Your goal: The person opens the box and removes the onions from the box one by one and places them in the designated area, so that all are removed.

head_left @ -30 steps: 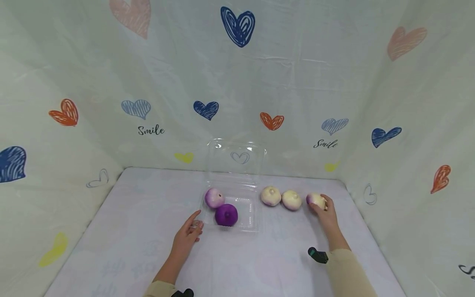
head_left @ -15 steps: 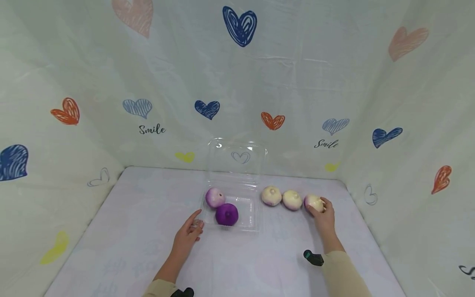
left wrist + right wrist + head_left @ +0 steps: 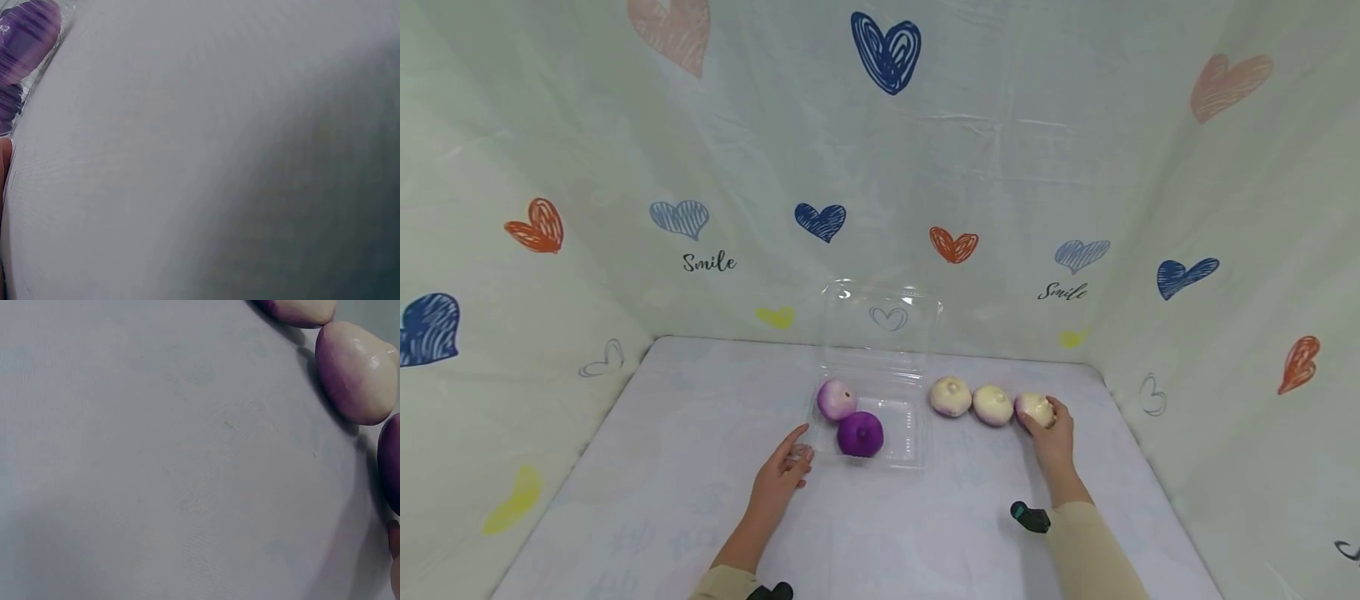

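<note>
On the table stands a clear plastic clamshell box (image 3: 898,454), its lid (image 3: 880,333) raised at the back. A pale purple onion (image 3: 837,401) and a deep purple onion (image 3: 861,434) lie in its left part. My left hand (image 3: 778,475) rests at the box's front left corner, fingers extended and touching its edge. To the right of the box, two white and purple onions (image 3: 951,397) sit in a row. My right hand (image 3: 1054,433) grips a third white and purple onion (image 3: 1033,409) at the row's right end, thumb in front and fingers behind.
A white cloth covers the table (image 3: 715,417). A white curtain (image 3: 1000,167) printed with hearts closes off the back and sides. A dark wrist device (image 3: 1030,517) juts inward from the right sleeve (image 3: 1090,550).
My right hand has moved slightly left with its onion, bringing it nearer the other two in the row. The left hand and the box stay where they were.
</note>
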`<state>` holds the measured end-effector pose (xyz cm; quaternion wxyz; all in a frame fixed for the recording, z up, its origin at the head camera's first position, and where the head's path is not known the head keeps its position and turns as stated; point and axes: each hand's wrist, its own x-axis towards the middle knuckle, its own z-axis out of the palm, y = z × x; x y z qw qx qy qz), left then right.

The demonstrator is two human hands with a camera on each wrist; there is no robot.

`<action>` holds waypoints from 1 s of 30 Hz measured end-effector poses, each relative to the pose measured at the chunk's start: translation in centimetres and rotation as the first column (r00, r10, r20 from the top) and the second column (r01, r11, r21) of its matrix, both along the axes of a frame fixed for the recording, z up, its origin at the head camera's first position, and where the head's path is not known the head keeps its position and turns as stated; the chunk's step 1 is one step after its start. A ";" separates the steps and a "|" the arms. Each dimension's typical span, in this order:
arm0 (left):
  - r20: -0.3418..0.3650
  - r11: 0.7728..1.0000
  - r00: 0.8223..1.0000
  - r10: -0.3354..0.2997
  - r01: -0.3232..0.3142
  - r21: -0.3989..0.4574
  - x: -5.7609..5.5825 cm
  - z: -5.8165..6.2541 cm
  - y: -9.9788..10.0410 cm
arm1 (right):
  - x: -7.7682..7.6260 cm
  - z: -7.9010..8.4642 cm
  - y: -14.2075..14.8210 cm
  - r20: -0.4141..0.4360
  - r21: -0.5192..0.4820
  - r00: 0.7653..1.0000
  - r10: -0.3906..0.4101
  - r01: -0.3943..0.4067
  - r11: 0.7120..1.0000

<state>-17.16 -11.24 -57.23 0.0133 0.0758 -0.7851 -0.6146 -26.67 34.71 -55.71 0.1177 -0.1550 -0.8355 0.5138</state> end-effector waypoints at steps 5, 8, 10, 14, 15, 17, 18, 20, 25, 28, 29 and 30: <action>0.003 1.000 1.000 -0.005 0.005 -0.003 0.1 0.1 0.0 | -0.3 0.1 0.1 -0.013 0.025 1.000 0.009 -0.009 1.000; 0.005 1.000 1.000 -0.006 0.006 -0.009 0.1 0.1 0.0 | -0.4 0.1 0.1 -0.017 0.034 1.000 0.010 -0.009 0.999; 0.005 1.000 1.000 -0.007 0.007 -0.015 0.2 0.2 0.0 | -0.5 0.0 0.0 -0.016 0.042 1.000 0.007 -0.007 0.999; 0.000 1.000 1.000 -0.007 0.007 -0.017 0.2 0.1 0.0 | -0.6 0.0 -0.1 -0.008 0.055 1.000 0.000 0.000 0.998; -0.001 1.000 1.000 -0.007 0.007 -0.017 0.1 0.1 0.0 | -0.6 0.0 -0.2 -0.007 0.059 1.000 0.002 -0.001 0.998; 0.000 1.000 1.000 -0.007 0.007 -0.016 0.1 0.1 0.0 | -0.6 0.0 -0.1 -0.003 0.058 1.000 0.002 -0.002 0.998; -0.001 1.000 1.000 -0.007 0.007 -0.015 0.1 0.1 0.0 | -0.6 0.0 -0.2 -0.003 0.055 1.000 0.003 -0.003 0.998; -0.003 1.000 1.000 -0.006 0.006 -0.012 0.1 0.0 0.0 | -0.5 0.0 -0.1 0.002 0.054 1.000 0.008 -0.008 0.998; -0.013 1.000 1.000 -0.004 0.004 -0.007 0.1 0.0 -0.1 | -0.4 0.0 0.0 0.023 0.069 1.000 0.020 -0.021 0.997; -0.019 1.000 1.000 -0.007 0.007 -0.007 0.1 -0.1 -0.1 | -0.4 0.0 0.1 0.029 0.074 0.999 0.028 -0.030 0.997; -0.022 1.000 1.000 -0.008 0.008 -0.007 0.1 -0.2 -0.1 | -0.4 0.0 0.1 0.034 0.074 0.999 0.029 -0.032 0.997; -0.025 1.000 1.000 -0.008 0.008 -0.007 0.0 -0.2 -0.1 | -0.4 0.0 0.1 0.038 0.071 0.999 0.031 -0.034 0.997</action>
